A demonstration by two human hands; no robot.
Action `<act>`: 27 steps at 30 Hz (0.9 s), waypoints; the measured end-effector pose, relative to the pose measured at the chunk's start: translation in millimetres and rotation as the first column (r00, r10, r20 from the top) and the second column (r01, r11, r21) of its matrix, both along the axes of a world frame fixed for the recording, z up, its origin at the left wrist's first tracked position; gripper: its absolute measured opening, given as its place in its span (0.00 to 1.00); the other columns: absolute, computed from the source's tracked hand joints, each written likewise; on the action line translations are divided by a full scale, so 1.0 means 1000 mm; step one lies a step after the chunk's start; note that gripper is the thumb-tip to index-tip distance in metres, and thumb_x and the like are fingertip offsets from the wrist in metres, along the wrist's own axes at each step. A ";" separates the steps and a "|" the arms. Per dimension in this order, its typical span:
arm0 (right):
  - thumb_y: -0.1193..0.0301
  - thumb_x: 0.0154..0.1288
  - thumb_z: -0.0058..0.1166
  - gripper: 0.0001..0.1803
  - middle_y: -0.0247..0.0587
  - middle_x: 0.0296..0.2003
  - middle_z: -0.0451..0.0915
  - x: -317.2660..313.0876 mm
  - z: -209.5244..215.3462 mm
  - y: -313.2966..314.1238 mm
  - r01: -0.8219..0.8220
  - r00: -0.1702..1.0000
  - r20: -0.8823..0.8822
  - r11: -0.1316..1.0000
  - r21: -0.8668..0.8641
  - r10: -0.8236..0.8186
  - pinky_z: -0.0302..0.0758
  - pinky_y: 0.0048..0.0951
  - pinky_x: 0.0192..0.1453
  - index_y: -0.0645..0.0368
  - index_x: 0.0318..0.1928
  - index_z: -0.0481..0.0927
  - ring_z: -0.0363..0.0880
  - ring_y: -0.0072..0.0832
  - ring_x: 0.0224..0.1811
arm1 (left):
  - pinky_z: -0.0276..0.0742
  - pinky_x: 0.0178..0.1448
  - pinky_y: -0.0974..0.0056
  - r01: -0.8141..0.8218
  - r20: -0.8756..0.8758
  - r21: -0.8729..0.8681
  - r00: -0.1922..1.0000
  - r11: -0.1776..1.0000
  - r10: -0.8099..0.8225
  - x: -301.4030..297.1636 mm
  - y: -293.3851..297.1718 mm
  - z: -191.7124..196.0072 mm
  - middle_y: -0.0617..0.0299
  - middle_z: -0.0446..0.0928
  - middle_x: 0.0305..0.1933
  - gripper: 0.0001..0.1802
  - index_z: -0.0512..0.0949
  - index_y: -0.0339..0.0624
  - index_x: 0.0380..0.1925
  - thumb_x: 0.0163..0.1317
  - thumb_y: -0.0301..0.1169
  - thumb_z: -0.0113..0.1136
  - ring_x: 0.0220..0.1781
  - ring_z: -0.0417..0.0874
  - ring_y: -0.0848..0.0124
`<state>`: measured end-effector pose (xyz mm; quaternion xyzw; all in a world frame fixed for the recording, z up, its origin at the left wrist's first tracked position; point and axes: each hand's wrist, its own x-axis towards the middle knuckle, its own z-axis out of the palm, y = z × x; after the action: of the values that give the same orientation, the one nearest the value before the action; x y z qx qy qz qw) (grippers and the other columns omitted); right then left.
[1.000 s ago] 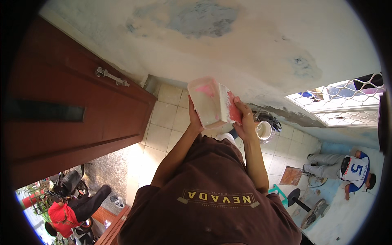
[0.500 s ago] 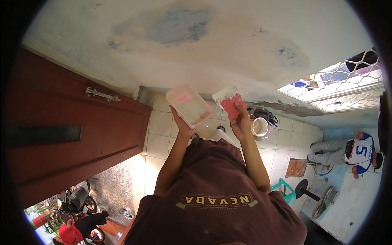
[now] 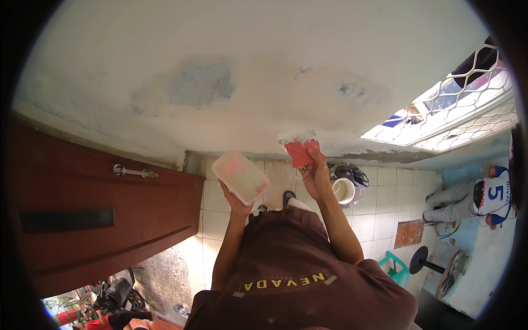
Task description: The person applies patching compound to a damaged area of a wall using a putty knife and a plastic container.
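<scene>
My left hand (image 3: 236, 199) holds up a shallow, pale plastic tub (image 3: 245, 180) by its near side. The inside has pink smears and a whitish coating. In my right hand (image 3: 316, 176) is a red putty scraper (image 3: 301, 154), gripped with the thumb on its face. White paste covers its far edge. Scraper and tub are apart, both in front of the pale wall (image 3: 264, 33). I cannot tell whether the scraper touches it. That wall shows a bluish-grey patch (image 3: 202, 82) at left and a smaller dark one (image 3: 355, 89) at right.
A brown door (image 3: 82, 165) stands at left. On the tiled floor are a white bucket (image 3: 352, 190), a black bag (image 3: 356, 175) and a green stool (image 3: 404, 276). At right are a window grille (image 3: 462, 91) and another person (image 3: 484, 195). A motorcycle (image 3: 115, 294) is outside, lower left.
The view has tilted up, so the wall shows lower. The scraper has turned more upright and moved away from the tub. The tub has come nearer my body. Both hands keep their hold.
</scene>
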<state>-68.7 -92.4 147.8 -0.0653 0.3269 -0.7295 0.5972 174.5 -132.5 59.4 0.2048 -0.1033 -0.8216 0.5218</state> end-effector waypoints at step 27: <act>0.75 0.73 0.31 0.25 0.74 0.54 0.75 -0.067 0.280 -0.144 -0.041 0.920 -0.380 0.942 -0.334 -0.095 0.86 0.34 0.58 0.93 0.55 0.66 0.81 0.49 0.53 | 0.68 0.73 0.36 0.268 -0.124 -0.002 0.956 0.964 -0.266 0.045 -0.068 -0.020 0.59 0.68 0.70 0.44 0.60 0.56 0.73 0.68 0.72 0.39 0.72 0.71 0.53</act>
<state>-135.8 -236.8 428.0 -0.3057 0.3113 -0.7550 0.4895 219.8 -200.6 39.7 0.1420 -0.0916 -0.8963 0.4101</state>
